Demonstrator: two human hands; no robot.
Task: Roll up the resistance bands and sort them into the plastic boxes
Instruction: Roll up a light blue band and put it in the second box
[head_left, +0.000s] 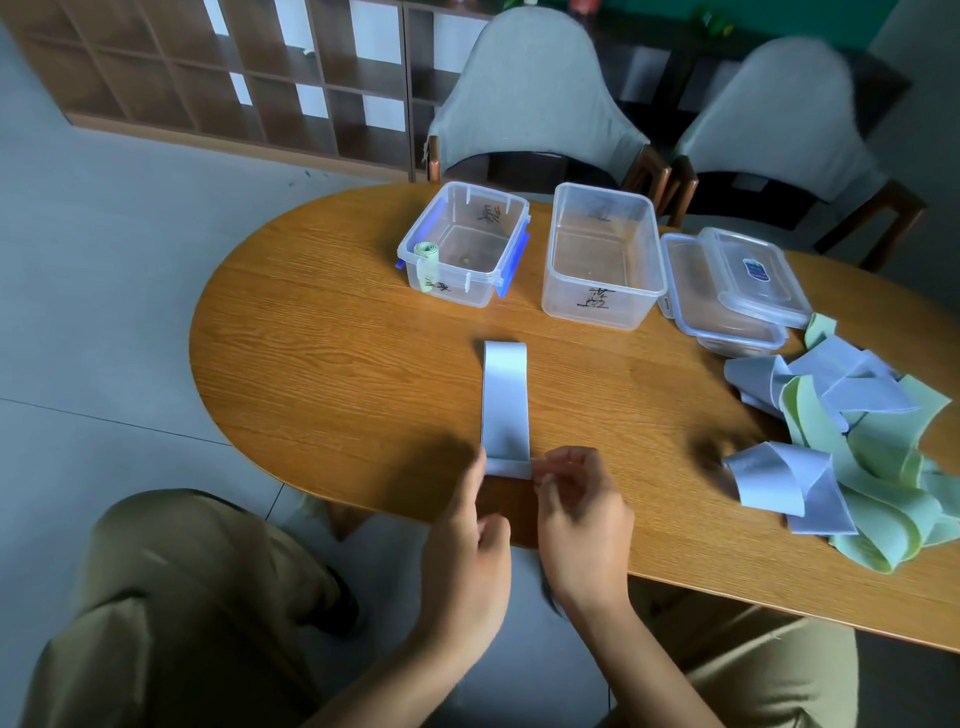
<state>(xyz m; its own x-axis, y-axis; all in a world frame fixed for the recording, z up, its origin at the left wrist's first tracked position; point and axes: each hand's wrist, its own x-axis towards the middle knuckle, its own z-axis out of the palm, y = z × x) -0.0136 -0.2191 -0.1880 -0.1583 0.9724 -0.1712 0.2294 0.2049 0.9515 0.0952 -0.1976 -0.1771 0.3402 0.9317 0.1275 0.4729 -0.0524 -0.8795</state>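
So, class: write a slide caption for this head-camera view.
Both hands start rolling a blue band before two open boxes.

Tabletop (363, 332) cut off at right frame edge, with band pile (852, 447) at its right edge. Box labels (596, 299) too small to read. Fingertips (545, 475) blurred.

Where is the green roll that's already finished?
The rolled green band stands in the near-left corner of the blue-clipped box, the leftmost box on the table.

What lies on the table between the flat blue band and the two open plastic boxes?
Only bare wooden table, in the head view, between the flat pale-blue resistance band and the clear plastic boxes.
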